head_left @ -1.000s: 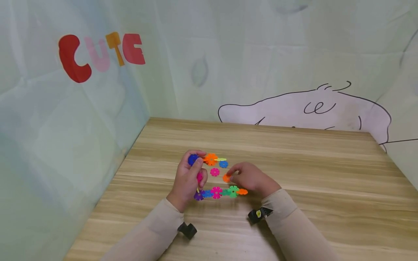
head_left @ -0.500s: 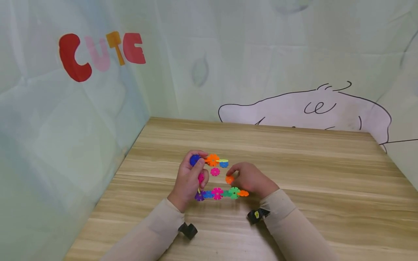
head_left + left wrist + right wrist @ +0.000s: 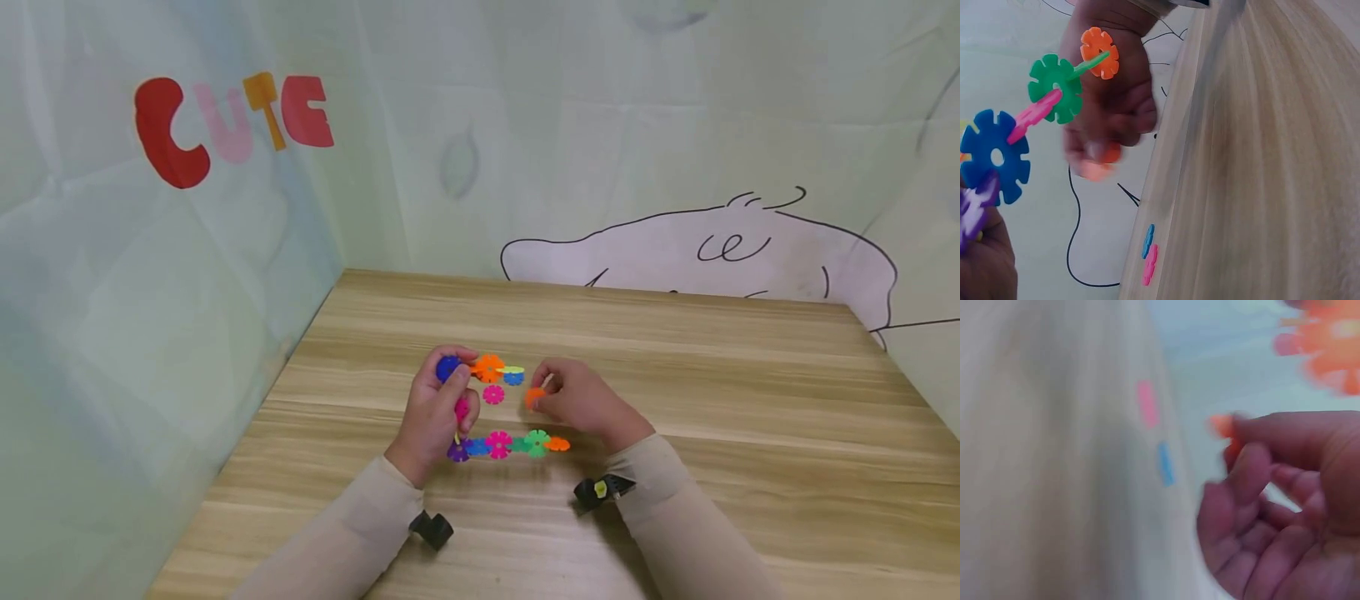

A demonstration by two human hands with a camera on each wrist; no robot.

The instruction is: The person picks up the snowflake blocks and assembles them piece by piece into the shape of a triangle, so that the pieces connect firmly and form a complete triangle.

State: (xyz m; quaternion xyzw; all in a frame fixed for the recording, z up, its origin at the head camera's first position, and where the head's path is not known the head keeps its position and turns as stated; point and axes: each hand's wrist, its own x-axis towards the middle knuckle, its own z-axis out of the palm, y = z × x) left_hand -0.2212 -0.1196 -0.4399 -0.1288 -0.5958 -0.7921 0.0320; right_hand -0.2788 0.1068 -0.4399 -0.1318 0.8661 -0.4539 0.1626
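My left hand [image 3: 426,421] grips a C-shaped chain of interlocking snowflake discs at its left side, thumb over a dark blue disc [image 3: 447,368]. The upper arm of the chain runs to an orange disc and a yellow one [image 3: 513,369]. Its lower arm passes a magenta disc [image 3: 498,445] and a green disc [image 3: 537,443], ending in another orange disc [image 3: 558,444]. To the right of the chain's opening, my right hand [image 3: 588,402] pinches a loose orange snowflake disc [image 3: 535,397] between thumb and fingers. In the right wrist view that orange disc [image 3: 1222,425] is blurred and partly covered by the fingertips.
A loose pink disc [image 3: 493,394] and a blue disc [image 3: 513,378] lie flat on the wooden table [image 3: 675,358], seen between the chain's two arms. Fabric walls with printed letters and a cartoon stand behind and to the left.
The right hand has shifted slightly right and away from me, and the orange disc in its fingers has turned. The left hand and chain have moved a little right.
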